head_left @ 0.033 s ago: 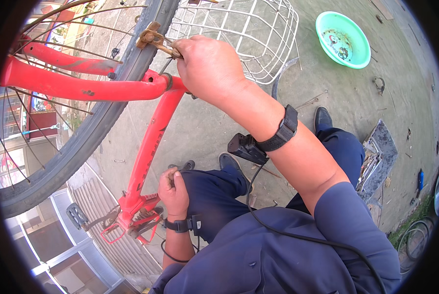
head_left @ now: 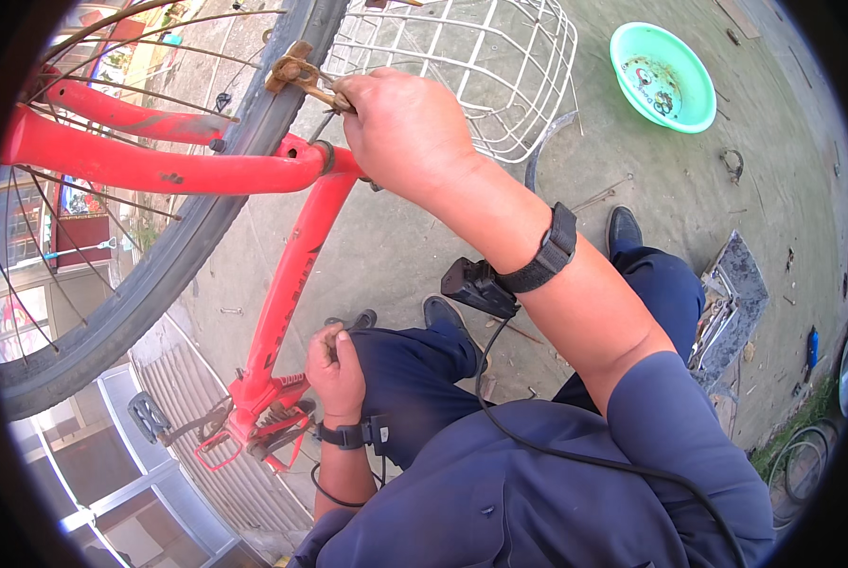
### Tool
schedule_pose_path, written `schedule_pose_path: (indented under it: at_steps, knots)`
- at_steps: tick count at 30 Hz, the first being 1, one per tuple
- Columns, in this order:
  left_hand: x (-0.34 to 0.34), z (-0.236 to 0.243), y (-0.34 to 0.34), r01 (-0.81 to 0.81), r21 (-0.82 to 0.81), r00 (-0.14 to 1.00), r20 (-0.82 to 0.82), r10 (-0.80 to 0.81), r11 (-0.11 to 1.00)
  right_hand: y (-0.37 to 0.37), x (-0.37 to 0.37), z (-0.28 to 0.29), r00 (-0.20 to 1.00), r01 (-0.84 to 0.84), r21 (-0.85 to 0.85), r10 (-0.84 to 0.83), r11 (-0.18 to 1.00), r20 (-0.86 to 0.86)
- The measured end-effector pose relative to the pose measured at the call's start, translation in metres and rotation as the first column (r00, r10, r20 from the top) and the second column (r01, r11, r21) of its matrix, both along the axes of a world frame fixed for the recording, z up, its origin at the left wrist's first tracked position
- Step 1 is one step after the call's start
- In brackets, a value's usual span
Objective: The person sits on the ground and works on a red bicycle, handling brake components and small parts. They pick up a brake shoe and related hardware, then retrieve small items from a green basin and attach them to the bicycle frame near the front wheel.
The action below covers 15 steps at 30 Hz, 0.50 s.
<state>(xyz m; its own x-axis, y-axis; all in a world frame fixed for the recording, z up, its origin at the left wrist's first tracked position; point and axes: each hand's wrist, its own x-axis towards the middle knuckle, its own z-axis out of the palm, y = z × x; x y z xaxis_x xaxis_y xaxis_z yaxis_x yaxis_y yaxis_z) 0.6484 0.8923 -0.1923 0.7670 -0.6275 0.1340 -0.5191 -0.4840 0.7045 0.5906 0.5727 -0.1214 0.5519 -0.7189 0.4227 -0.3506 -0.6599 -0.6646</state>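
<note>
A red bicycle frame (head_left: 287,275) stands at my left, with a large spoked wheel and its black tyre (head_left: 202,222) beside it. My right hand (head_left: 400,128) is closed around the end of a rusty metal piece (head_left: 296,73), whose block-like head lies against the tyre's side. The palm side of that hand is hidden. Lower down, my left hand (head_left: 336,371) has curled fingers, next to the frame's lower end and my knee; whatever it may hold is hidden. A pedal and crank (head_left: 150,417) show left of the frame's lower joint.
Beyond my right hand lies a white wire basket (head_left: 500,76), with a green basin (head_left: 665,78) to its right. A grey tray with metal parts (head_left: 727,303) is beside my right leg. A blue-handled tool (head_left: 812,348) and a coiled hose (head_left: 798,464) lie farther right.
</note>
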Motion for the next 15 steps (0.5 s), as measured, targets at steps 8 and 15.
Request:
schedule_pose_path:
  at_steps: [8,15]
  knots:
    - [-0.0009,0.0014,0.0004,0.002,0.004,1.0,0.013,-0.002,1.0,0.0011,0.0011,0.0003,0.999,-0.047,0.087,0.05,0.995,-0.023]
    - [0.0019,-0.0042,0.0036,-0.026,-0.016,1.0,-0.004,0.026,1.0,0.0085,0.0088,-0.0051,0.996,-0.069,0.113,0.064,0.991,0.055]
